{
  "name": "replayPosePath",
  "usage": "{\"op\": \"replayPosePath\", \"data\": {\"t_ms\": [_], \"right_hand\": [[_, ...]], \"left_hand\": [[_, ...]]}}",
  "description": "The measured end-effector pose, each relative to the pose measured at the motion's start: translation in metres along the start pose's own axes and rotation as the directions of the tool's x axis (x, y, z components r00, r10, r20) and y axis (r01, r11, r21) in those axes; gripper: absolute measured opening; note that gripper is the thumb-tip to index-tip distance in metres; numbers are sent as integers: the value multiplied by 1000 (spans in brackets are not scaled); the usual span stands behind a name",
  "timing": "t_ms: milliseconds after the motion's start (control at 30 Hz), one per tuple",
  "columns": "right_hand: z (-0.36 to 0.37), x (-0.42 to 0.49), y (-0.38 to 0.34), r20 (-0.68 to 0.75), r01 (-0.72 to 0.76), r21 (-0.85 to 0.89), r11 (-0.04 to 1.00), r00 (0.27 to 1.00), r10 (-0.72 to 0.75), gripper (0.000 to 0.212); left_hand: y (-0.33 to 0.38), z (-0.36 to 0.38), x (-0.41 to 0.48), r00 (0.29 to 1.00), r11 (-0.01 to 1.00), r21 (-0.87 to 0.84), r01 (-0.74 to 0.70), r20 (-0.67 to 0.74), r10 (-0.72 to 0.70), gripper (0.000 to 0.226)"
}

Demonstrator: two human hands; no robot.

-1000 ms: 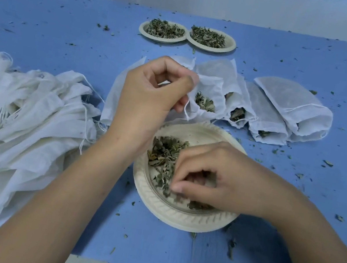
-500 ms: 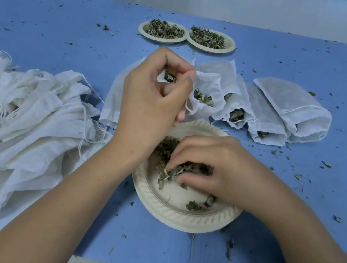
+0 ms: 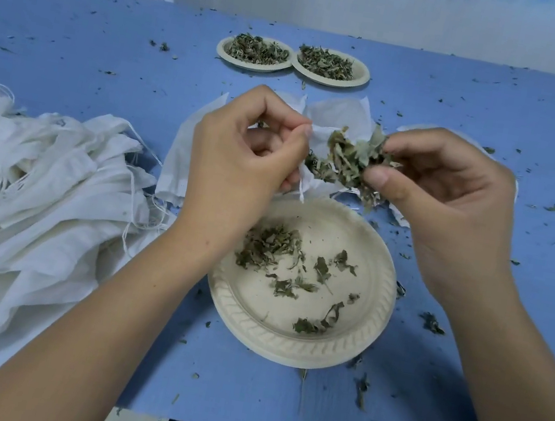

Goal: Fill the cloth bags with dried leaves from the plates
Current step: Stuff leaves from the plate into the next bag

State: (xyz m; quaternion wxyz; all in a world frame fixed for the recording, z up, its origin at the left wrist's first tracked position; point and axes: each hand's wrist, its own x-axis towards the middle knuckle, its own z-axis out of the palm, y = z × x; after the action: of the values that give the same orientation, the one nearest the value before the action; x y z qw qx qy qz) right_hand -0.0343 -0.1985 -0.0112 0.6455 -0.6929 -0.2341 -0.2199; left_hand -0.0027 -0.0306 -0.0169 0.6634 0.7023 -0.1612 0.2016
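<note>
Above near plate: left hand pinches cloth bag mouth; right hand grips dried leaves. Leaves light, brittle: hold loosely.

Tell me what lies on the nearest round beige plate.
On the round beige paper plate, scattered dried green leaves lie, thickest toward its left. The left hand and wrist cover its upper-left rim, so anything there cannot be seen.
</note>
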Motion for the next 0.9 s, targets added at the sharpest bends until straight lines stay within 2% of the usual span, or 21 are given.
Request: {"op": "replayPosePath", "data": {"t_ms": [100, 200, 267, 333, 400, 467, 567, 667, 700, 733, 800, 833, 900], "right_hand": [[3, -2, 4, -52, 2, -174, 985, 999, -11, 19], [10, -5, 11, 57, 147, -520, 841, 989, -137, 15], [13, -7, 16, 106, 216, -614, 759, 976, -192, 13], [14, -9, 17, 111, 214, -617, 758, 976, -185, 17], [13, -9, 15, 79, 158, -516, 842, 987, -137, 24], [13, -10, 12, 46, 162, -458, 874, 986, -159, 25], [18, -11, 14, 87, 281, -577, 767, 955, -285, 9], [17, -10, 16, 179, 335, -668, 664, 939, -294, 8], [14, -9, 15, 199, 329, -654, 682, 944, -265, 7], [10, -8, 13, 208, 292, -604, 742, 956, -207, 7], [4, -5, 11, 229, 151, -436, 887, 972, -53, 22], [3, -4, 10, 243, 96, -381, 920, 970, -1, 28], [4, -3, 11, 238, 76, -355, 932, 971, 11, 30]], "left_hand": [[0, 0, -1, 999, 1000, 18, -12, 34, 11, 16], [1, 1, -4, 996, 999, 20, -26, 88, 24, 12], [1, 2, -6, 992, 999, 32, -38, 125, 33, 11], [1, 3, -7, 990, 998, 39, -45, 136, 39, 10], [0, 3, -6, 992, 999, 31, -37, 124, 33, 10], [0, 2, -6, 992, 999, 16, -38, 121, 35, 10], [2, 3, -9, 982, 998, -7, -55, 182, 55, 10], [3, 4, -9, 979, 999, -4, -48, 197, 48, 11], [3, 4, -8, 984, 999, -2, -40, 171, 39, 12], [3, 3, -7, 990, 1000, 0, -28, 138, 28, 12], [2, 1, -5, 997, 1000, 0, -6, 80, 6, 12], [2, 0, -4, 998, 1000, 2, -4, 64, 4, 13], [2, 0, -3, 998, 1000, 23, -8, 57, 7, 15]]}}
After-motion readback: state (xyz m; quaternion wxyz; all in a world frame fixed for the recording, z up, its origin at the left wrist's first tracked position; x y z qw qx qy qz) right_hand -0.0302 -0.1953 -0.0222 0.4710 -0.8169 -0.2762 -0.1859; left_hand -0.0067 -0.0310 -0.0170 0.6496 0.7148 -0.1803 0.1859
